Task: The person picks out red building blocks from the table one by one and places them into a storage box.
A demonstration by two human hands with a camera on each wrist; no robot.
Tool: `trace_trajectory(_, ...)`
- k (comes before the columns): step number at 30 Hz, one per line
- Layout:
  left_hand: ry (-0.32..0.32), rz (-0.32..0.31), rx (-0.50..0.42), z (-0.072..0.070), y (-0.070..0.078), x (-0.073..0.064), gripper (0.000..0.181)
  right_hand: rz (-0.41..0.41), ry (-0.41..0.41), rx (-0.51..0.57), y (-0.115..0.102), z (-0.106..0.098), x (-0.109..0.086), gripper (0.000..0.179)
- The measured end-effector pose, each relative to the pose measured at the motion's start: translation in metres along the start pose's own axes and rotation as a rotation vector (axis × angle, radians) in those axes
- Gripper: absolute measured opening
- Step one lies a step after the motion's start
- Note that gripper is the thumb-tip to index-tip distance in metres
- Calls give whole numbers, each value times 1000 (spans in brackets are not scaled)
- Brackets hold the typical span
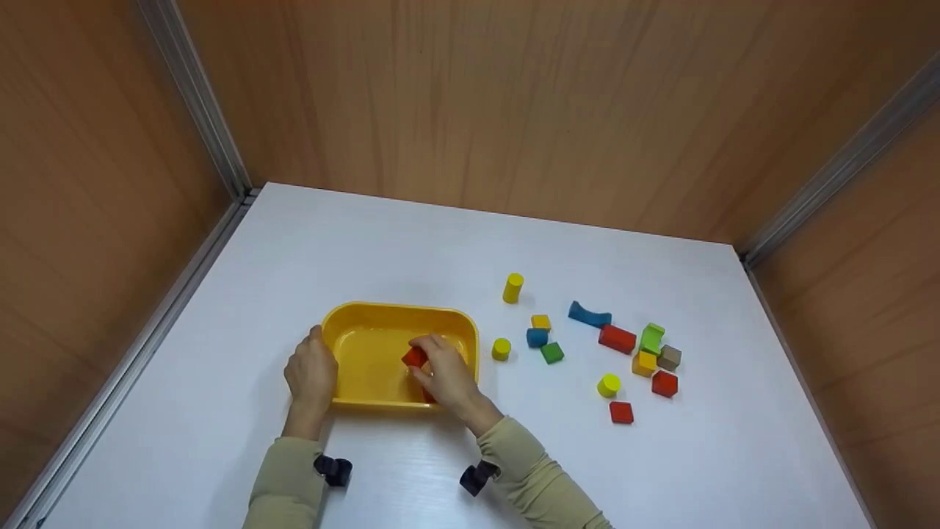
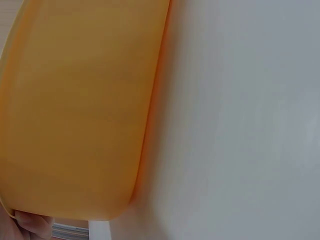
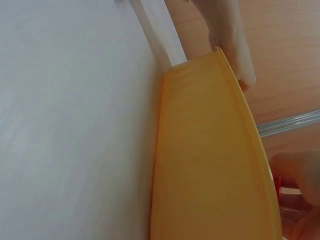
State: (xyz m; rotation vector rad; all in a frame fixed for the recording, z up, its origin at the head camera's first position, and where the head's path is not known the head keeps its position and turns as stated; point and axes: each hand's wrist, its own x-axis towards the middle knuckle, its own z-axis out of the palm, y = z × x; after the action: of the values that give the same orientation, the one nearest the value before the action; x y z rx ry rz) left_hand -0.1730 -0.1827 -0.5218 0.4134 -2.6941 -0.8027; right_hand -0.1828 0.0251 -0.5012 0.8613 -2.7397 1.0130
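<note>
A yellow plastic tray (image 1: pixel 367 367) stands on the white table. My left hand (image 1: pixel 311 367) grips its left rim; in the left wrist view, fingertips (image 2: pixel 35 224) show at the tray's corner. Over the right part of the tray, my right hand (image 1: pixel 448 375) pinches a red block (image 1: pixel 415 357) between thumb and fingers. Another bit of red (image 1: pixel 428 396) shows below that hand inside the tray, mostly covered. The right wrist view has the tray's outer wall (image 3: pixel 205 150) in front, and the right hand (image 3: pixel 300 195) is partly hidden behind the rim.
Right of the tray lie loose blocks: a standing yellow cylinder (image 1: pixel 512 288), a short yellow cylinder (image 1: pixel 501 349), a blue arch (image 1: pixel 589 314), a red block (image 1: pixel 617 339), a green block (image 1: pixel 552 353) and several more. Wooden walls (image 1: pixel 470 110) enclose the table's back and sides.
</note>
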Motion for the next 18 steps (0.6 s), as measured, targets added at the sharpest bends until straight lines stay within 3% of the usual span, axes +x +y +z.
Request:
trace_trajectory(9,-32,-33,23,1,0,2,26,19,-170,-14,0,11,3,34)
trace_trajectory(18,-13,-12,8,1,0,0,24,-45,-239,-97,2,17,7,28)
